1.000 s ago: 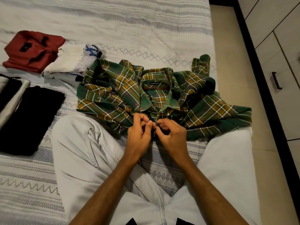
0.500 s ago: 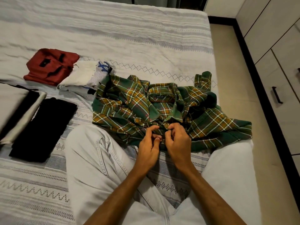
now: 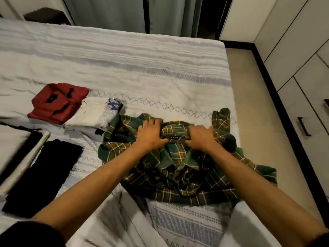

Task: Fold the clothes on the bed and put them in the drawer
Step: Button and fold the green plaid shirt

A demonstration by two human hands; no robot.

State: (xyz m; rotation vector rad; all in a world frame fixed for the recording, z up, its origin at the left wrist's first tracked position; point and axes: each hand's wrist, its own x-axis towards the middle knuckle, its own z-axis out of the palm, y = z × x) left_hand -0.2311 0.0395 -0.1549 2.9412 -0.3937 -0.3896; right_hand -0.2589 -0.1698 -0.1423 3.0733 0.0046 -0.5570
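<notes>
A green and yellow plaid shirt (image 3: 179,168) lies crumpled on the bed (image 3: 142,68) in front of me, collar facing away. My left hand (image 3: 151,134) grips the shirt at the left side of the collar, thumb under the fabric. My right hand (image 3: 201,138) grips it at the right side of the collar, beside the black neck label. Both arms reach forward over the shirt. To the left lie a folded red garment (image 3: 57,102), a folded white garment with blue print (image 3: 96,113) and a folded black garment (image 3: 44,173).
A folded black-and-cream garment (image 3: 19,150) sits at the far left edge. Right of the bed runs a strip of beige floor (image 3: 252,107), then cream drawer fronts with dark handles (image 3: 304,129). Curtains (image 3: 124,13) hang behind the bed. My light trousers (image 3: 124,225) cover the near bed.
Both hands left the shirt's button placket near me and moved forward to the collar, where they now grip each side. The camera tilted up, showing more of the bed.
</notes>
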